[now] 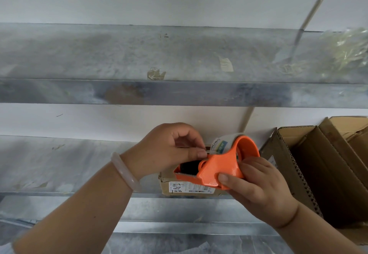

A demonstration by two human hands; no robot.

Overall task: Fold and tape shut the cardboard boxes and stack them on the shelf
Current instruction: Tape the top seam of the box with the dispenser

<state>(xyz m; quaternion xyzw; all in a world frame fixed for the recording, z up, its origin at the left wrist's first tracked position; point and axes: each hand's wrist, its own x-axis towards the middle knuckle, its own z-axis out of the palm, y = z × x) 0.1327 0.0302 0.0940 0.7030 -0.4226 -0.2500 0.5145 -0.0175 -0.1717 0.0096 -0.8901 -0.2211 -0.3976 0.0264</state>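
An orange tape dispenser (221, 166) with a roll of clear tape is held in front of the middle shelf. My right hand (256, 186) grips its handle from below. My left hand (171, 148) pinches the tape end at the top of the dispenser with thumb and forefinger. Behind and below the dispenser a small cardboard box (187, 187) with a white label sits on the metal shelf (69, 166); most of it is hidden by my hands and the dispenser.
Larger open cardboard boxes (318, 166) stand on the shelf at the right. An upper metal shelf (139, 58) carries tape scraps and a clump of crumpled clear plastic (346, 50) at its right end. A white wall lies behind.
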